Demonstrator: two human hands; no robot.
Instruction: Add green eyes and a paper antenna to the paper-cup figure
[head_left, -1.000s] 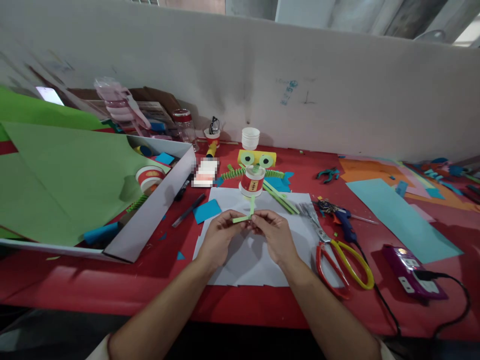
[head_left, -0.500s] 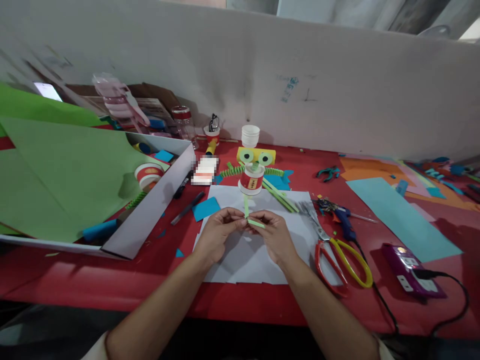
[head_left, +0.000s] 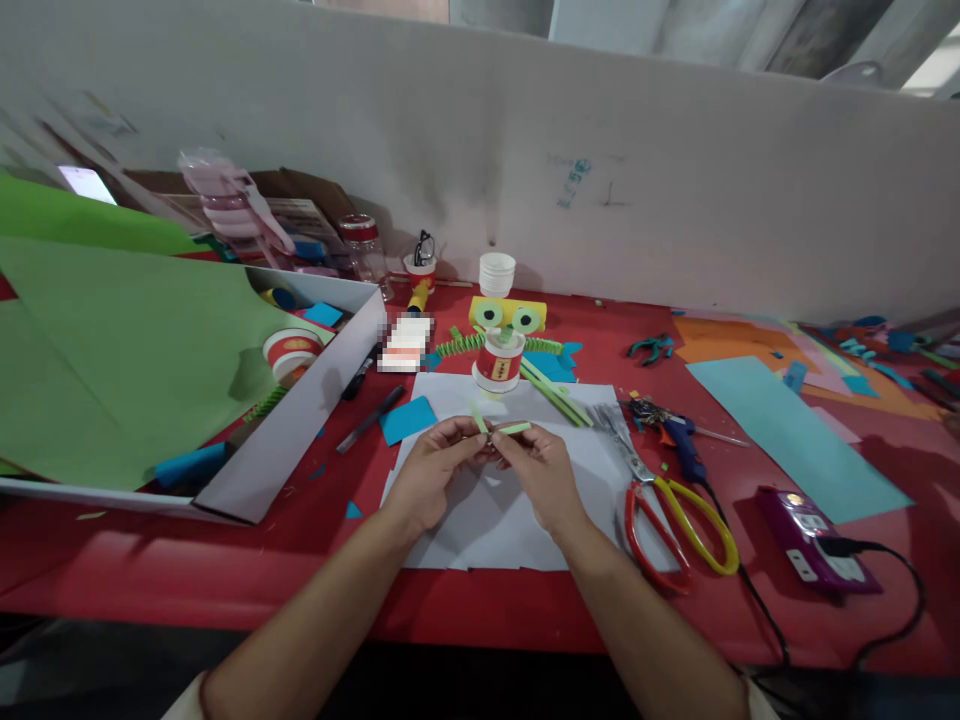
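My left hand (head_left: 436, 470) and my right hand (head_left: 541, 470) meet over the white paper (head_left: 480, 535), pinching light green paper strips (head_left: 516, 428) where they cross at the fingertips. One strip end points up and away, the other to the right. Just beyond my fingers stands a red and white paper cup (head_left: 499, 362) with pleated green paper arms (head_left: 459, 346) at its sides. Behind the cup is a yellow roll (head_left: 508, 314) with two round green and black eyes. More loose green strips (head_left: 555, 393) lie right of the cup.
Scissors (head_left: 660, 510) with red and yellow handles and a blue glue gun (head_left: 684, 445) lie to the right, near a purple power box (head_left: 814, 545) with a cord. A white box (head_left: 300, 425) holding green sheets stands left. Stacked white cups (head_left: 496, 273) sit near the wall.
The strips have shifted in my fingers: the upright end now leans left and looks shorter, and the right end has swung upward. My right fingers have moved slightly. The camera view shifted a little.
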